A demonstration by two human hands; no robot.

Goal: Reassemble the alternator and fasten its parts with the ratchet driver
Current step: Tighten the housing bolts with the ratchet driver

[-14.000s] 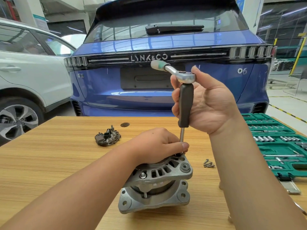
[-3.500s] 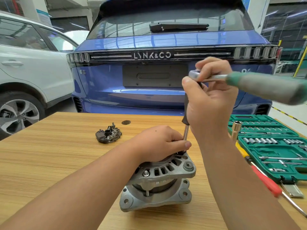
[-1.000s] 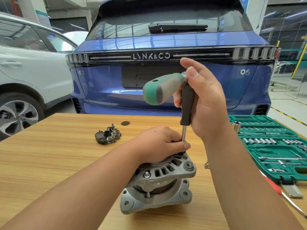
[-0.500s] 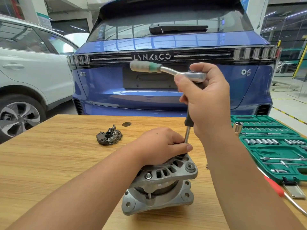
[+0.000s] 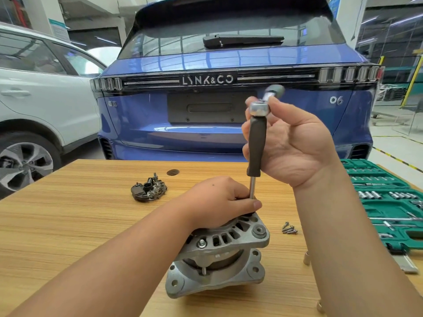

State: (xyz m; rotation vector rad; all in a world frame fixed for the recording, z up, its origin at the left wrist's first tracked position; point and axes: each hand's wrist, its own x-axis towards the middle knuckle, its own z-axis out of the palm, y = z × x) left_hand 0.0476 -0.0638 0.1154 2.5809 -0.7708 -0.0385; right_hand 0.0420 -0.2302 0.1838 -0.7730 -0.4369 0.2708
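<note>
**Kid:** Where was the alternator [image 5: 219, 255]?

**Helper:** It stood on the bench [image 5: 68, 225], near the front edge. Its two halves were already stacked.

**Kid:** What did the hands do?

**Helper:** The left hand [image 5: 219, 202] pressed down on top and pinched the driver's thin shaft. The right hand [image 5: 290, 143] curled around the ratchet [image 5: 257, 143] up high.

**Kid:** Was it done?

**Helper:** I think not. One bolt was being tightened. The rectifier [image 5: 148, 189] lay toward the back edge. Loose screws [image 5: 289, 230] waited beside the alternator, toward the green case [image 5: 389, 202] at the right edge.
</note>
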